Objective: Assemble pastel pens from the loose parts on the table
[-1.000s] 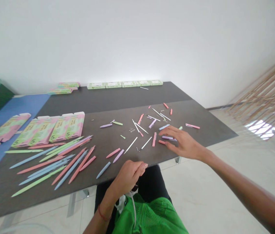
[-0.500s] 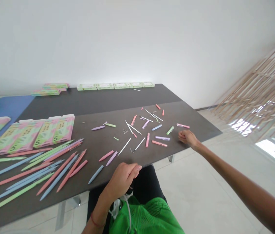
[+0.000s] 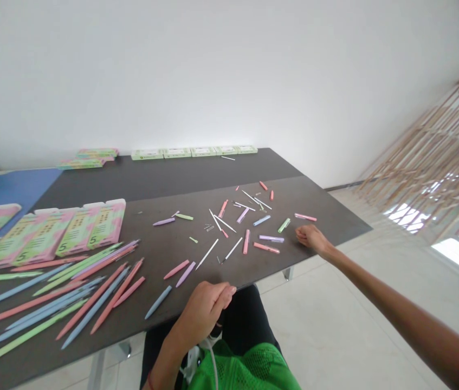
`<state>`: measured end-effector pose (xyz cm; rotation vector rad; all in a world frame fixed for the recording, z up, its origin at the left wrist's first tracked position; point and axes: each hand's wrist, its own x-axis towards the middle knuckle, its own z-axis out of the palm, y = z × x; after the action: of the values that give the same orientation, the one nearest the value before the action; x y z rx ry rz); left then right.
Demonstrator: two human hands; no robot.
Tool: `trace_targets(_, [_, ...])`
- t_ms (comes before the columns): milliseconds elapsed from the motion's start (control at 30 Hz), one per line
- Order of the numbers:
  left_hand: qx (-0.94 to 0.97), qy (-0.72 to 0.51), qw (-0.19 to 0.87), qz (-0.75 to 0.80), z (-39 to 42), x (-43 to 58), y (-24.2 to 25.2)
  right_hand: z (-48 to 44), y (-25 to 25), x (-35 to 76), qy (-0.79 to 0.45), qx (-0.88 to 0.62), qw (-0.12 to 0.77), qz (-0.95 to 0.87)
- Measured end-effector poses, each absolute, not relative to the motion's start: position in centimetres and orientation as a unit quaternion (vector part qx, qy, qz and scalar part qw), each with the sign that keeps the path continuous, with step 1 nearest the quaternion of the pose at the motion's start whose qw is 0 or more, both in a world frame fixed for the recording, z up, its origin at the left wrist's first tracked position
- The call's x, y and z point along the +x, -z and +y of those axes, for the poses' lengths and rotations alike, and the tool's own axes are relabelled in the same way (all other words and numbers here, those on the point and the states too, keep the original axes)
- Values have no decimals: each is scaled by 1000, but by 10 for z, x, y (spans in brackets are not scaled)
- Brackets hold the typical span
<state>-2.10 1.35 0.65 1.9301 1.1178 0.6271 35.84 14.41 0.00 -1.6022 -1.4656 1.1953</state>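
Right hand (image 3: 314, 239): I read it released, empty, just beside a pink pen barrel (image 3: 305, 217).
Left hand (image 3: 204, 313): curled at the table edge (image 3: 249, 284); grip I cannot tell.
Gathered: long pens (image 3: 50, 303), at left.
Left loose: pen parts (image 3: 229, 225), mid-table.

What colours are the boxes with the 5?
The cardboard boxes are pink and green, best seen in the head view.

Flat carton blanks (image 3: 86, 230) at the left of the dark table (image 3: 152, 184), long pen barrels (image 3: 91, 302) in front of them, loose pen parts (image 3: 246, 241) scattered right of centre, closed boxes (image 3: 202, 152) along the far edge
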Motion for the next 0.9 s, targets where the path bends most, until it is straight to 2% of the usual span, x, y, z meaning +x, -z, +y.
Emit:
trace_targets(233, [761,-258,402,439,14,-21,-9,144,-7,355,-394,-631,298,-599])
trace_targets(400, [767,-260,388,440,13,-20,-7,131,-38,311,-311,-616,269,-672])
trace_targets(467, [762,-268,391,442,13,-19,-7,121,-50,274,-179,-544,191,-797])
trace_targets(567, [731,-302,395,467,15,-16,-12,111,-57,217,-58,-387,100,-915])
trace_targets(667, [698,-333,315,550,19,-17,-26,111,-57,182,3,-309,44,-950])
trace_targets(767, [701,-338,230,585,17,-23,-45,115,-65,184,7,-289,79,-954])
trace_targets(900, [729,-323,304,521,1,-31,-56,120,-80,231,-82,-354,225,-904])
